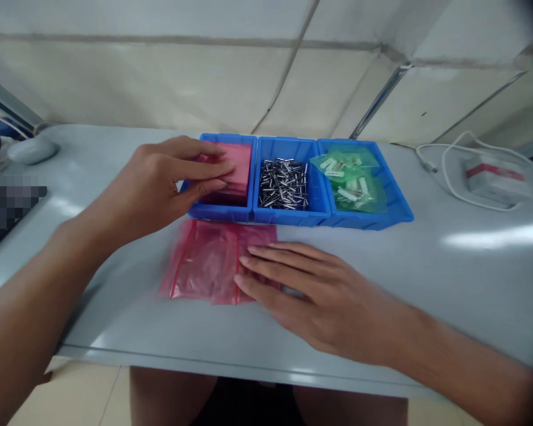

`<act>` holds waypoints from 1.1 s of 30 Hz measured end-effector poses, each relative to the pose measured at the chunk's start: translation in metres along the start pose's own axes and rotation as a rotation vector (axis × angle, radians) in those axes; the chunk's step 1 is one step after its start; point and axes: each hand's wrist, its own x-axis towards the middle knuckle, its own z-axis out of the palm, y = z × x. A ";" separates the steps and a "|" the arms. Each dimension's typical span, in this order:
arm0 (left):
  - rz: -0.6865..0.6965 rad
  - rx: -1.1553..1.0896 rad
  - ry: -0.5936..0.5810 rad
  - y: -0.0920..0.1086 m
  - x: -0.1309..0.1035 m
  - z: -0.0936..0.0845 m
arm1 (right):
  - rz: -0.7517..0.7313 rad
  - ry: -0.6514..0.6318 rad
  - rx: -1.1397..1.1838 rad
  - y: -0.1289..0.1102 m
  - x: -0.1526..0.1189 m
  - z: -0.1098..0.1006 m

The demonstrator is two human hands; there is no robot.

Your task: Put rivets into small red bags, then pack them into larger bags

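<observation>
Three blue bins stand side by side on the grey table. In the left bin (228, 212) lies a stack of pink bags (240, 163); my left hand (160, 177) reaches over its left side, fingers apart, fingertips on the stack. Small metal pins (284, 184) fill part of the middle bin (292, 218). Green bags (357, 186) with white pieces inside lie in the right bin (393, 204). In front of the bins, pink zip bags (204, 263) lie flat and overlapping. My right hand (306, 290) rests on their right end, fingers stretched out.
A white box with a red band (495, 176) and a white cable (446, 189) sit at the back right. At the left are a grey mouse (32, 151) and a dark, pixelated object (9, 207). The table's front edge (249, 373) runs near my legs.
</observation>
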 end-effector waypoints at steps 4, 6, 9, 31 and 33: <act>-0.056 0.001 0.005 0.008 -0.003 0.001 | 0.023 0.055 -0.001 0.002 -0.003 -0.010; -0.035 -0.006 -0.001 0.010 -0.003 0.001 | 0.029 0.085 -0.020 0.002 -0.003 -0.015; 0.035 0.002 -0.010 0.009 0.000 0.003 | 0.066 0.128 -0.058 0.004 -0.003 -0.020; -0.015 -0.210 0.268 0.035 0.004 0.004 | 0.210 0.146 0.031 0.014 -0.001 -0.024; -0.054 -0.517 0.220 0.056 0.006 0.004 | 0.220 0.225 0.082 0.012 0.000 -0.029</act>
